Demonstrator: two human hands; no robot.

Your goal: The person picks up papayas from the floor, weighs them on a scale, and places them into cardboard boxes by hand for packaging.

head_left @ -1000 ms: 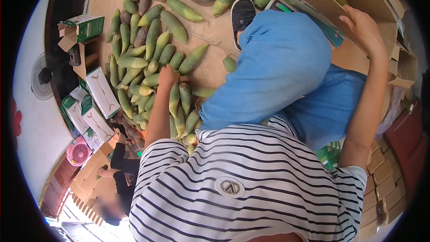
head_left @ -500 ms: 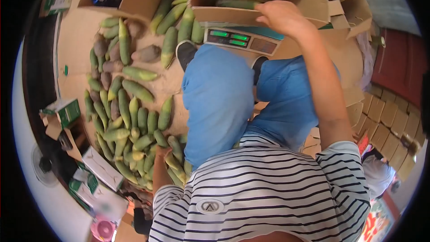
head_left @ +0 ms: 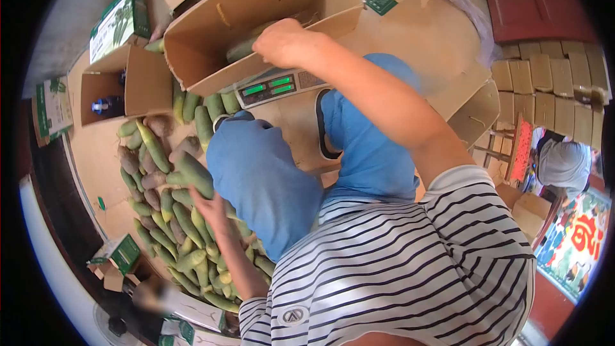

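Note:
My left hand [head_left: 211, 207] grips a green radish [head_left: 194, 176] by its lower end, raised over the pile of green radishes [head_left: 186, 218] beside my left knee. Some radishes in the pile have brownish-purple skin. My right hand [head_left: 285, 41] reaches over the near wall of an open cardboard box [head_left: 208, 29] with cord handles. Its fingers are curled at the end of a green radish [head_left: 240, 50] inside, partly hidden by the hand and the box wall. A digital scale [head_left: 269, 90] with lit green displays shows beneath the box's near side.
A smaller open box [head_left: 106, 93] holding a dark blue item stands at the left. Printed cartons [head_left: 118, 25] are behind it. Open cardboard boxes [head_left: 471, 106] lie at my right. Farther right, stacked cartons [head_left: 544, 77] line the wall, near another person [head_left: 564, 163].
My left hand has risen from the pile's near part with a green radish in it. My right hand stays at the box radish. The view has turned, shifting the box leftward.

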